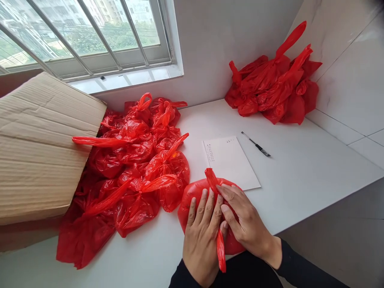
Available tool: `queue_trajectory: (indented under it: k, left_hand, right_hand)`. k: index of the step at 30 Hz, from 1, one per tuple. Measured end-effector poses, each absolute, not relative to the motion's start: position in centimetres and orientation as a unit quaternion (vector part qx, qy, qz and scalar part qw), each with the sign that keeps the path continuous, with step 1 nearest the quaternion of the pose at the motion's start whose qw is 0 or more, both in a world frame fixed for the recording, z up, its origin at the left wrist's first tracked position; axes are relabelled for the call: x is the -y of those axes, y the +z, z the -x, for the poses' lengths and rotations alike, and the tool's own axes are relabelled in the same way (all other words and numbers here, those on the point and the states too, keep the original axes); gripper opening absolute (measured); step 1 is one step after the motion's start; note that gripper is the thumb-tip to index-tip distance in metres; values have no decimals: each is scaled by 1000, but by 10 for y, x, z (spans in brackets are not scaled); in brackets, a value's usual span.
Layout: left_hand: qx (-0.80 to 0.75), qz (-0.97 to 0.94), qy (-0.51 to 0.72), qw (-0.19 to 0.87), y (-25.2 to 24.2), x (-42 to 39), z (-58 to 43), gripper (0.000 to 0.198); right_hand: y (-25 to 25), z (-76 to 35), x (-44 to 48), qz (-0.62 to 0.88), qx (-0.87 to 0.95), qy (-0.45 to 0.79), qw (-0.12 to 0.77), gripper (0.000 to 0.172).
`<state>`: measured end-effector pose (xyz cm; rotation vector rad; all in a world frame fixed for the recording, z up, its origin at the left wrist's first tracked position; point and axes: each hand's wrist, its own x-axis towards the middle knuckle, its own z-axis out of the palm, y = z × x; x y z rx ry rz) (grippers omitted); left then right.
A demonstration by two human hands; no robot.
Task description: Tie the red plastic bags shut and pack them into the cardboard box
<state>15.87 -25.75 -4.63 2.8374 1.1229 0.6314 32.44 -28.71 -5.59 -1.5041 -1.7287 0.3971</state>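
A filled red plastic bag (195,193) lies at the table's front edge, its top gathered into two tied loops. One loop stands up beyond my fingertips; the other hangs toward me. My left hand (203,224) rests flat on the bag with the fingers stretched out. From the right, my right hand (244,220) lies over the bag's top. Its index fingertip touches the base of the far loop, and its thumb is apart from the fingers. The knot is hidden under my hands.
Several knotted red bags (138,160) crowd the left, beside a tilted cardboard box (45,148). A heap of red bags (273,88) sits in the back right corner. A written paper sheet (232,166) and a black pen (256,145) lie on the white table (303,160). Behind is a barred window (120,36).
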Motion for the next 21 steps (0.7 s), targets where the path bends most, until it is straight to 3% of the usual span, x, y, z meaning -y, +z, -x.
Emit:
queue_trajectory:
  k: [8,12,14,17,21]
  left_hand:
    - [-353,-910,216,8,-51,257,-161,45]
    - [-364,-901,233,44,-46,254,-162,41]
    - [-376,-895,224,88,-37,250,-163,30]
    - [-386,-884,223,139,-15,242,-165,11]
    - [-410,-837,293,213,29,225,-166,9]
  right_hand:
    - [-57,-324,285,599,653,207,413,45]
    - [-60,-330,292,622,528,302,493,30]
    - [-64,-333,297,652,415,323,547,26]
    - [-72,-337,301,673,278,296,618,29]
    - [-76,-338,300,662,217,293,655,35]
